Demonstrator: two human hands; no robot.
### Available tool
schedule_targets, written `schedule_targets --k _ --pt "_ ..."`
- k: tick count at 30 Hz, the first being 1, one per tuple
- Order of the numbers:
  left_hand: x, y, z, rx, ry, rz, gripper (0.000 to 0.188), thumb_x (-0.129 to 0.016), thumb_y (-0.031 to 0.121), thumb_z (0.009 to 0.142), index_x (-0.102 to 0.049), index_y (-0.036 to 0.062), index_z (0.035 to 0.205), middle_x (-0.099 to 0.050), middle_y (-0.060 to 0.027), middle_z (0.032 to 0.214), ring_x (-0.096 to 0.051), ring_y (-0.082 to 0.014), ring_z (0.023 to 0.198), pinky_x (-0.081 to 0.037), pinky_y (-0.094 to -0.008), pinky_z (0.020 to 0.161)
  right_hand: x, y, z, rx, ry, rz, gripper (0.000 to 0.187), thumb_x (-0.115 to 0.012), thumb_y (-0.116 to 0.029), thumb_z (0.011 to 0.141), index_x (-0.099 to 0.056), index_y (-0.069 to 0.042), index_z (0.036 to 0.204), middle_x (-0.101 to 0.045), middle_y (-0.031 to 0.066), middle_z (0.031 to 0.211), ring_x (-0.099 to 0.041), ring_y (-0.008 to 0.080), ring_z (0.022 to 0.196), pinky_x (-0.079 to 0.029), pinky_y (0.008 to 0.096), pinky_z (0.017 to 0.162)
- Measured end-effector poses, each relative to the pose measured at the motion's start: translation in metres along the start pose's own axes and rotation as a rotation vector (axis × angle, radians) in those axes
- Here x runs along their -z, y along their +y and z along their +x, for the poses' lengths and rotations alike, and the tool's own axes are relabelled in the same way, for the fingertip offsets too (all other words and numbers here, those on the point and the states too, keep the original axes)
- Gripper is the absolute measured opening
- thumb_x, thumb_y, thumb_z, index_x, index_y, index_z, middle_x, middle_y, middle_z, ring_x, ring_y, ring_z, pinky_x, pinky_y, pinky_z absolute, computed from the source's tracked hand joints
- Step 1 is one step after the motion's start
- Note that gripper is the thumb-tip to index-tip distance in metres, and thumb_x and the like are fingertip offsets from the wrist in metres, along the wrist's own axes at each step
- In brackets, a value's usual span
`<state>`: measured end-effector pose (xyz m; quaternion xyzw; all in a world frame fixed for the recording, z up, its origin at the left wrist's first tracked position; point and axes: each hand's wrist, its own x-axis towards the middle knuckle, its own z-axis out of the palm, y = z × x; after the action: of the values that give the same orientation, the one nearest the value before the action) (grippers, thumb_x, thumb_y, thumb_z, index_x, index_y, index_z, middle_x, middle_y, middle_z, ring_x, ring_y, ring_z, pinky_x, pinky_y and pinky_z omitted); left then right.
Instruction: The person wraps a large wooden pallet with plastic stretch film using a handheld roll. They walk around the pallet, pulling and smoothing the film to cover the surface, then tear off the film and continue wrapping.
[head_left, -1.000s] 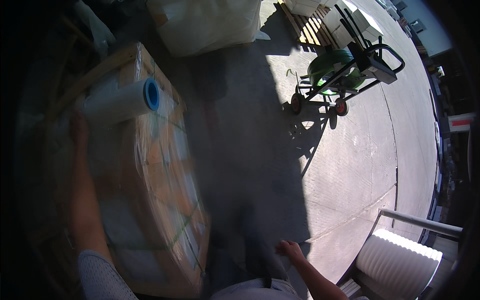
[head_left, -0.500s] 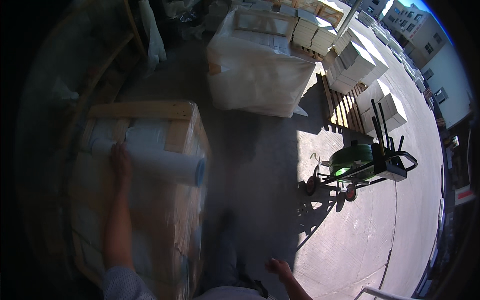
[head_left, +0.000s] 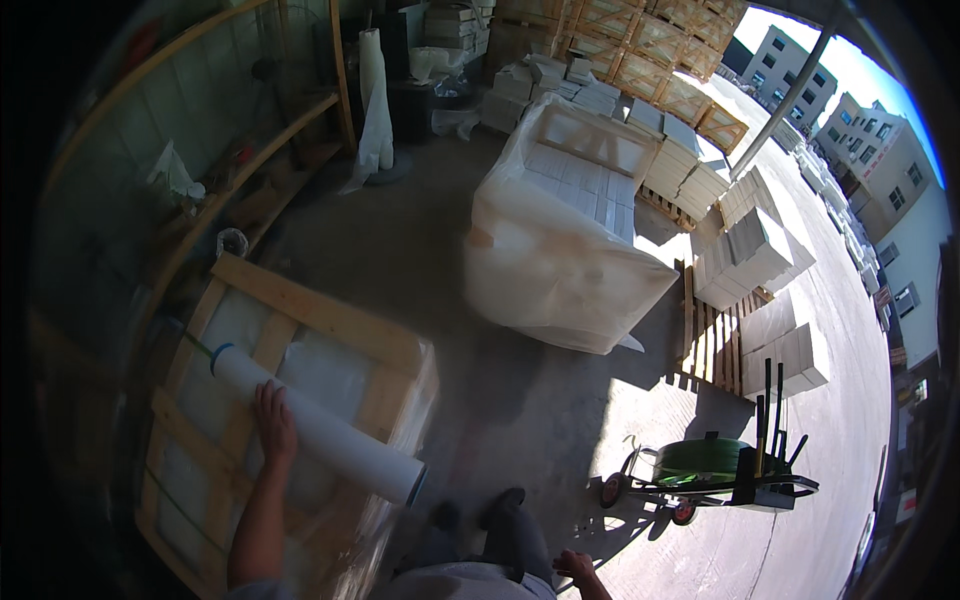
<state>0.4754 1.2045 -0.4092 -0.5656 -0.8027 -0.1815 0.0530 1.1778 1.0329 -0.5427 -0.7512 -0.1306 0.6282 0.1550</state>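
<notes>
A white roll of plastic film [head_left: 325,420] with blue end rims lies slantwise on top of a wooden crate [head_left: 330,310] at my left. My left hand [head_left: 275,418] rests on the roll, its fingers laid flat over the upper side. The crate has pale timber slats and is wrapped in clear film. Low in the picture, my right hand [head_left: 573,566] hangs beside my body with its fingers curled in, and nothing shows in it.
Ahead stands a pallet load [head_left: 570,260] draped in translucent sheeting. Stacked pale blocks [head_left: 745,255] sit on slatted pallets to the right. A strapping cart [head_left: 710,465] with a green coil stands nearer. An upright film roll [head_left: 373,100] stands beside the left shelving [head_left: 250,165].
My view has tilted up, so the scene sits lower in the picture. My left hand stays on the film roll, which now lies more slantwise in the picture.
</notes>
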Motion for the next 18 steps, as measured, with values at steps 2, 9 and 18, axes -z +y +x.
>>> schedule_targets --k 2,9,18 --pt "-0.006 0.008 0.003 0.133 -0.005 -0.018 0.039 -0.041 0.024 0.096 -0.05 0.0012 0.126 -0.037 -0.019 0.145 -0.027 -0.0405 0.139 -0.021 -0.0527 0.113 0.015 -0.022 0.03 -0.007 -0.034 -0.027 0.035 -0.06 -0.026 0.089 -0.061 0.004 0.106 -0.07 0.0183 0.093 -0.071 0.0296 0.081 -0.059 0.038 0.065" --pt "-0.018 0.043 0.014 0.406 0.063 0.107 0.039 -0.057 0.019 0.084 -0.055 0.0029 0.119 -0.037 -0.0164 0.147 -0.026 -0.0409 0.14 -0.024 -0.0552 0.109 0.057 -0.178 0.146 0.036 -0.199 -0.17 0.036 -0.06 -0.032 0.09 -0.061 0.002 0.102 -0.07 0.0161 0.092 -0.07 0.0268 0.076 -0.058 0.038 0.064" --pt "-0.009 0.074 0.033 0.444 0.104 0.155 0.037 -0.064 0.007 0.078 -0.057 0.0046 0.114 -0.04 -0.0137 0.145 -0.028 -0.0395 0.139 -0.027 -0.0527 0.109 -0.047 -0.499 0.226 0.353 -0.288 -0.421 0.033 -0.06 -0.027 0.09 -0.06 0.002 0.106 -0.07 0.0119 0.084 -0.067 0.02 0.069 -0.052 0.0319 0.058"
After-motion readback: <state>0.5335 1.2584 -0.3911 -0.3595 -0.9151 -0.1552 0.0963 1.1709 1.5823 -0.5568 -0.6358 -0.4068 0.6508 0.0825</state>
